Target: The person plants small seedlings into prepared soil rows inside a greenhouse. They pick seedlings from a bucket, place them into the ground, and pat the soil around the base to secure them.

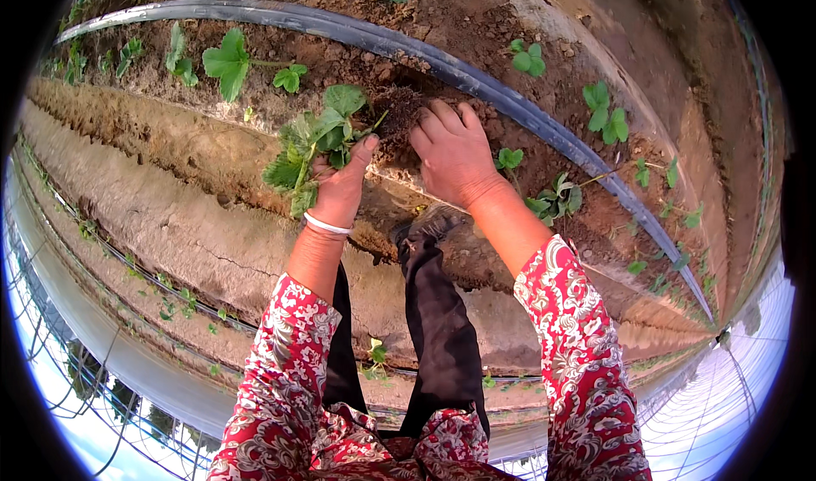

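Note:
My left hand [344,184] grips a leafy strawberry plant [299,153] by its stems, just above the raised soil bed. The plant's leaves hang to the left over my fingers. A dark, tangled root clump [396,108] points right, towards my other hand. My right hand [449,149] is at the bed with its fingers curled down against the roots and the loose dark soil. Its fingertips are hidden, so whether they hold the roots or only press on them is unclear. Behind both hands runs a black drip irrigation hose [357,35].
Small strawberry plants [229,63] grow along the bed on both sides of the hose. A wilted one [558,197] lies right of my right hand. My shoe [433,223] stands against the bed's edge. A dirt path [210,226] and hoop-framed greenhouse structure [733,379] lie around.

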A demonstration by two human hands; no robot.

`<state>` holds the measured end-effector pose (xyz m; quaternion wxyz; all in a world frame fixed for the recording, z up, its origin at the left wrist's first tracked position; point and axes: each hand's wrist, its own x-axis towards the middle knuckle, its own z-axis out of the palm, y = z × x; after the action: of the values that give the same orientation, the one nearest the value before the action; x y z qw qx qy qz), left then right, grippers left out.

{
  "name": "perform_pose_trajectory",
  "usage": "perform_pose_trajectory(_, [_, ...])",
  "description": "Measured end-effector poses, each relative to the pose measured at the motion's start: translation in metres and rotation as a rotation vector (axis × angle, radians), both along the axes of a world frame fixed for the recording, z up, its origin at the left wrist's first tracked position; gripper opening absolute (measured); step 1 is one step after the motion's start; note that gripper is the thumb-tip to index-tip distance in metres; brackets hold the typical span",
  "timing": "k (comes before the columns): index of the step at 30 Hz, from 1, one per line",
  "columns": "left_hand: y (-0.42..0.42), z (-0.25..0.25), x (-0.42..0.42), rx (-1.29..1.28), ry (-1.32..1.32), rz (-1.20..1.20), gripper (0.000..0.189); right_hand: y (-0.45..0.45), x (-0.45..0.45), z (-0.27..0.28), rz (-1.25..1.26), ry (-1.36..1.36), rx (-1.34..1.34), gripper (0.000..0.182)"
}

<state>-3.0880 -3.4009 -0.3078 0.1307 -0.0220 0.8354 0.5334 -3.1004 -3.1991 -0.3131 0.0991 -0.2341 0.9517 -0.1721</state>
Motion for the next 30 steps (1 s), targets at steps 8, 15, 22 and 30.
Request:
perform_pose_trajectory(8, [0.030, -0.037, -0.002, 0.085, -0.251, 0.192, 0.026, 0.004, 0.010, -0.005, -0.065, -0.009, -0.043, 0.047])
perform_pose_trajectory(15, [0.030, -0.039, -0.007, -0.515, 0.124, -0.063, 0.027, 0.001, 0.009, 0.008, -0.380, -0.069, -0.367, 0.063])
perform_pose_trajectory(22, [0.034, -0.032, -0.018, -0.577, 0.132, -0.127, 0.028, -0.014, -0.004, -0.005, -0.455, 0.031, -0.271, 0.050])
perform_pose_trajectory(30, [0.032, -0.023, -0.032, -0.632, 0.218, -0.266, 0.027, -0.018, -0.013, 0.006, -0.506, -0.099, -0.209, 0.053])
